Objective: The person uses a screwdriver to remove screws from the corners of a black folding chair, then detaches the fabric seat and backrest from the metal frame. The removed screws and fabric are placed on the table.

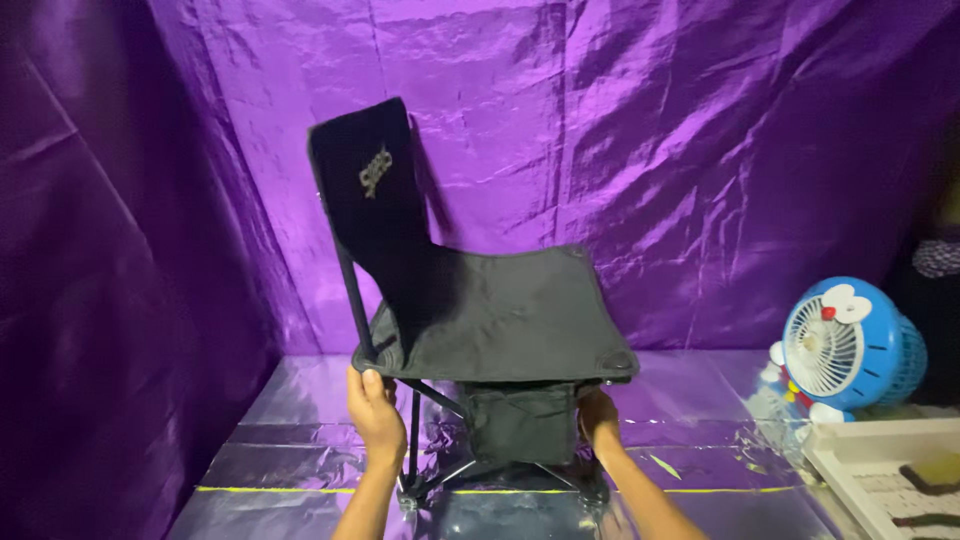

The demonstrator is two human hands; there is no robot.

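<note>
A small black folding camp chair point(480, 310) stands unfolded on a shiny silver floor sheet, its tall backrest at the left and its fabric seat spread flat. My left hand point(376, 415) grips the seat's front left corner and the frame leg below it. At the front right, my right hand point(598, 415) reaches under the seat and holds the frame beside a black fabric pouch point(522, 420) that hangs beneath. The chair's thin metal legs point(425, 470) cross under the seat.
Purple shiny cloth point(680, 150) covers the back and side walls. A blue and white cartoon-shaped desk fan point(850, 350) stands at the right. A white tray point(890, 470) with dark items lies at the bottom right. A yellow line point(280, 489) crosses the floor sheet.
</note>
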